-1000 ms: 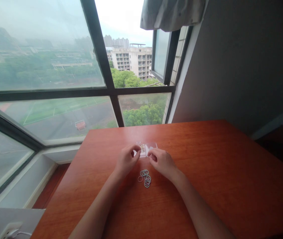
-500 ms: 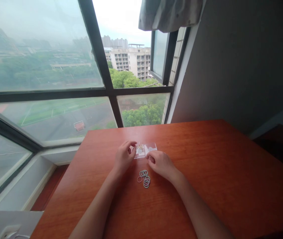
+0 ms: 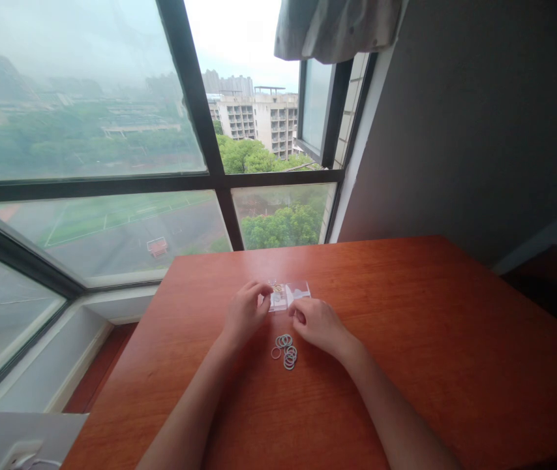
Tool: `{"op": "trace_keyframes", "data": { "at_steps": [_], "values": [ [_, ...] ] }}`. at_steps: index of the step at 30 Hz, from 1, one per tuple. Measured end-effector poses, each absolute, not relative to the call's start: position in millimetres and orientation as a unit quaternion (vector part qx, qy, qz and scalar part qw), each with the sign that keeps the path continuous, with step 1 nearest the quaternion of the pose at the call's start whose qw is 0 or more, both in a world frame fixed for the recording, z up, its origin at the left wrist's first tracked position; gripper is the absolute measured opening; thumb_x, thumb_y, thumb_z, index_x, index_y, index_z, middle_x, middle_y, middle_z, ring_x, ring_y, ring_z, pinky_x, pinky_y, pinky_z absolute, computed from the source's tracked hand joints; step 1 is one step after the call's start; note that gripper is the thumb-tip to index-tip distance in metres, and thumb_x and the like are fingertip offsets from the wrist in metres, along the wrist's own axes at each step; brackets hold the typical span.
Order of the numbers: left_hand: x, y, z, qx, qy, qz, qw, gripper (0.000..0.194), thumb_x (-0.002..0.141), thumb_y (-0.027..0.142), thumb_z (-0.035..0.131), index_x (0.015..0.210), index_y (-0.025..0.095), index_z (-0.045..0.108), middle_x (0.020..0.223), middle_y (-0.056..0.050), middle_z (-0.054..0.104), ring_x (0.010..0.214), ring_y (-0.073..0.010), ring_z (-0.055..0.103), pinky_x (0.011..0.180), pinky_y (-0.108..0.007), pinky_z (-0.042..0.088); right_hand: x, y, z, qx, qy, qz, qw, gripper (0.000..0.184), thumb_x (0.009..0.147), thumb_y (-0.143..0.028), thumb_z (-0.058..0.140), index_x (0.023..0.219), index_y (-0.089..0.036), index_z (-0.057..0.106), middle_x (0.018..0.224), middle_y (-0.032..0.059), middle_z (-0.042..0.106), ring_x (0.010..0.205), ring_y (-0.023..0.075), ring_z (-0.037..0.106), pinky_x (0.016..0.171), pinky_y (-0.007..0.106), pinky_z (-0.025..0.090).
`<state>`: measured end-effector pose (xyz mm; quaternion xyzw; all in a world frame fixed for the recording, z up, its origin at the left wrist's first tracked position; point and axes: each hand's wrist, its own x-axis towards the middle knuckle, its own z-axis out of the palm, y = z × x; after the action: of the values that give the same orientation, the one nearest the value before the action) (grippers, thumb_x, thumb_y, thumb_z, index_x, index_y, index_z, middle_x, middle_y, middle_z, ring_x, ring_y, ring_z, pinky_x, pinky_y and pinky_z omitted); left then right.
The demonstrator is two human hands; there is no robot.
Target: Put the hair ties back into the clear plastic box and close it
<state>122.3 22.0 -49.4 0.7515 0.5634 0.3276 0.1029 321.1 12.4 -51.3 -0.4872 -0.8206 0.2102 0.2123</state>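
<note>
A small clear plastic box (image 3: 278, 305) lies opened out flat on the table, with tiny gold-coloured and white pieces (image 3: 277, 289) in its left half. The box's left side is gripped by my left hand (image 3: 248, 308), its fingers curled and the thumb near the edge. My right hand (image 3: 316, 320) has its fingers bent in at the near right corner of the box; the fingertips are partly hidden. Just nearer to me lie several pale grey-green rings (image 3: 289, 358), overlapping in a loose cluster. One pinkish ring (image 3: 275, 353) lies at their left.
The reddish-brown wooden table (image 3: 430, 339) reaches to the window (image 3: 278, 177) at the back. A dark grey wall (image 3: 464, 130) rises on the right. A curtain (image 3: 337, 29) hangs above the open window pane. At lower left is a wall socket with a plug (image 3: 21, 454).
My left hand has drawn its fingers slightly back over the box, so more of the small pieces show. My right hand and the rings stay nearly as they were; the view has shifted a little.
</note>
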Motion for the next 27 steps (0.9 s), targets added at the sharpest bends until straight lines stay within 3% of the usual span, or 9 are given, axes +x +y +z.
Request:
{"op": "trace_keyframes", "data": {
  "at_steps": [6,27],
  "values": [
    [127.7,23.1,-49.7,0.761,0.577,0.285,0.078,0.028,0.084,0.02,0.053,0.108,0.024,0.066,0.09,-0.003,0.064,0.075,-0.0166,0.06,0.067,-0.026,0.044,321.5,12.9,-52.9,-0.486,-0.825,0.206,0.202,0.017,0.075,-0.009,0.056,0.083,-0.021,0.065,0.072,-0.0015,0.06,0.065,0.0118,0.049,0.059,0.023,0.027],
    [103.0,17.1,-42.0,0.738,0.58,0.331,0.101,0.021,0.087,0.024,0.051,0.101,0.021,0.066,0.085,-0.002,0.065,0.068,-0.0137,0.056,0.061,-0.025,0.042,323.3,7.6,-46.6,-0.441,-0.841,0.238,0.206,0.015,0.074,-0.01,0.058,0.081,-0.02,0.066,0.068,-0.0026,0.062,0.063,0.0109,0.051,0.059,0.022,0.031]
  ]
}}
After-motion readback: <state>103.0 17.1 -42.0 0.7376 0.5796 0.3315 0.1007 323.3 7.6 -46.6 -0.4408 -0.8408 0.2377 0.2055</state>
